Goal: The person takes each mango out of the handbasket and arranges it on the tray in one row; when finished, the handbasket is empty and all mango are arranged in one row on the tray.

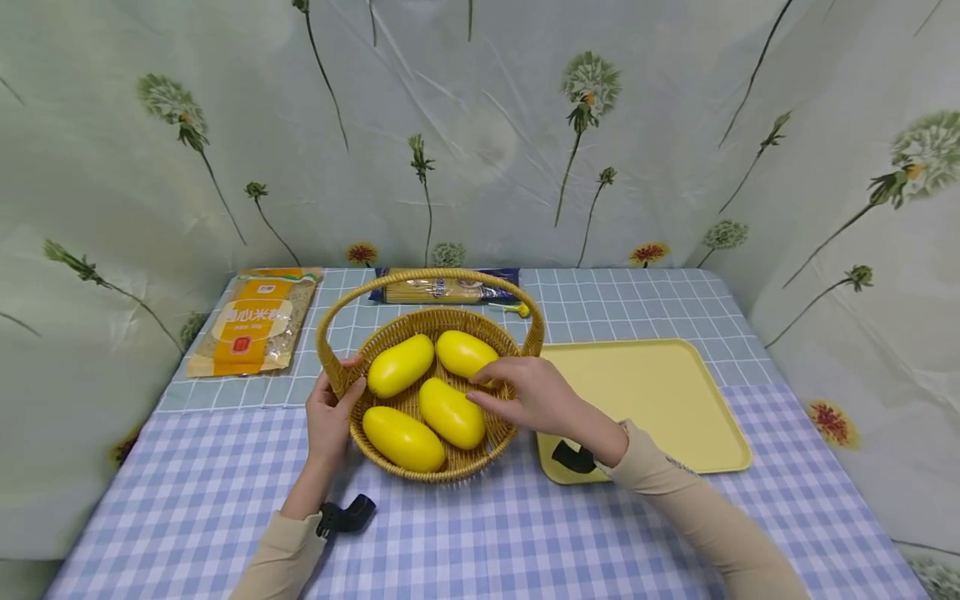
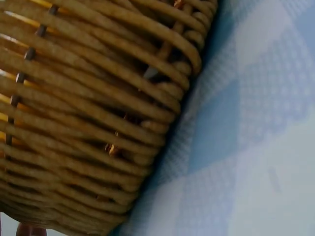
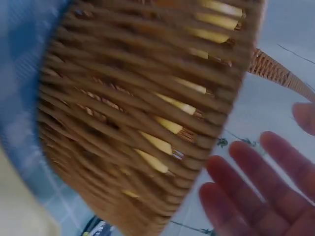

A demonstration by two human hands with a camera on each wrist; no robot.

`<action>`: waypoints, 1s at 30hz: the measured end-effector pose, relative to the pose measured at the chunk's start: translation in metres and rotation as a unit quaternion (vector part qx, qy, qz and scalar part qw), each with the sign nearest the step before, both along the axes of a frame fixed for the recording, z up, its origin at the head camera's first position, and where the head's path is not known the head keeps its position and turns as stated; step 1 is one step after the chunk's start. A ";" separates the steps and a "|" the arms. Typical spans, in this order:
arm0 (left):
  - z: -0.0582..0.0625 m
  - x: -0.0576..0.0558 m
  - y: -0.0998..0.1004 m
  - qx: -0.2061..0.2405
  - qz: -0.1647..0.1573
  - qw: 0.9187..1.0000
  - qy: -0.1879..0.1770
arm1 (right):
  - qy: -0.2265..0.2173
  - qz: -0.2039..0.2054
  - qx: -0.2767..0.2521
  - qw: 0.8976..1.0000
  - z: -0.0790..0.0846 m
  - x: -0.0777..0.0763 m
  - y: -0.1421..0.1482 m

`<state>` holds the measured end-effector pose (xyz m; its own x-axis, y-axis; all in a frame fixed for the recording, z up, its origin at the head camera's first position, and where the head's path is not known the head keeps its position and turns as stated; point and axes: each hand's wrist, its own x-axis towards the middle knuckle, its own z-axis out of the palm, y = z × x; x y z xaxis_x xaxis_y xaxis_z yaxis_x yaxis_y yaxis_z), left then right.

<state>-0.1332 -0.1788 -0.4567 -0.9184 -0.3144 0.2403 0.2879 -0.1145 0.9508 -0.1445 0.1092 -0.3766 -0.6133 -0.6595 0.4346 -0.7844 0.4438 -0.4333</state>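
A round wicker basket [image 1: 442, 477] with a tall arched handle [image 1: 427, 275] stands mid-table in the head view. Several smooth yellow mangoes lie in it, among them a back-right mango [image 1: 465, 353] and a middle mango [image 1: 452, 414]. At the basket's left side my left hand [image 1: 330, 417] grips the rim by the handle's base, thumb on the inner side. My right hand [image 1: 536, 396] hovers over the right rim, its loosely bent fingers close to the back-right mango; whether they touch it I cannot tell. The right wrist view shows these fingers [image 3: 246, 187] holding nothing beside the woven wall.
A yellow tray [image 1: 645, 400] lies right of the basket, under my right forearm. Behind the basket are a pack of noodles [image 1: 442, 290] and a small yellow-headed item [image 1: 517, 309]. A bag of grain-like food [image 1: 255, 321] lies back left. Checked cloths [image 1: 420, 542] cover the table.
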 end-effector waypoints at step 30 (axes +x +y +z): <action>-0.011 -0.005 -0.008 -0.006 -0.046 0.998 0.049 | -0.319 -0.023 0.295 0.900 0.016 -0.038 -0.062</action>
